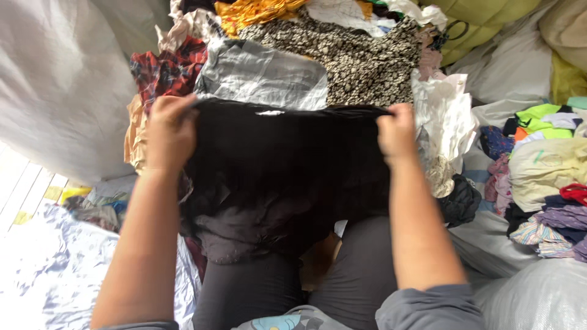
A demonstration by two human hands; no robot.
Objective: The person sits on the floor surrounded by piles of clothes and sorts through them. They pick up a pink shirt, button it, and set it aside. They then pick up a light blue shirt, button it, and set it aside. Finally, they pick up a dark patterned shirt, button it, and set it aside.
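Note:
I hold a black garment (pixel 287 165) stretched out flat in front of me, above my lap. My left hand (pixel 170 131) grips its top left corner and my right hand (pixel 396 131) grips its top right corner. The cloth hangs down over my knees, where a darker grey part bunches up. Just beyond it lies a grey crumpled garment (pixel 263 76) and a black-and-white patterned piece (pixel 361 55) on a heap of clothes.
A red plaid garment (pixel 165 70) and yellow cloth (pixel 257 11) lie in the pile ahead. White sacks (pixel 55 85) stand at left, another heap of mixed clothes (pixel 544 177) at right. A shiny pale sheet (pixel 49 269) covers the floor at lower left.

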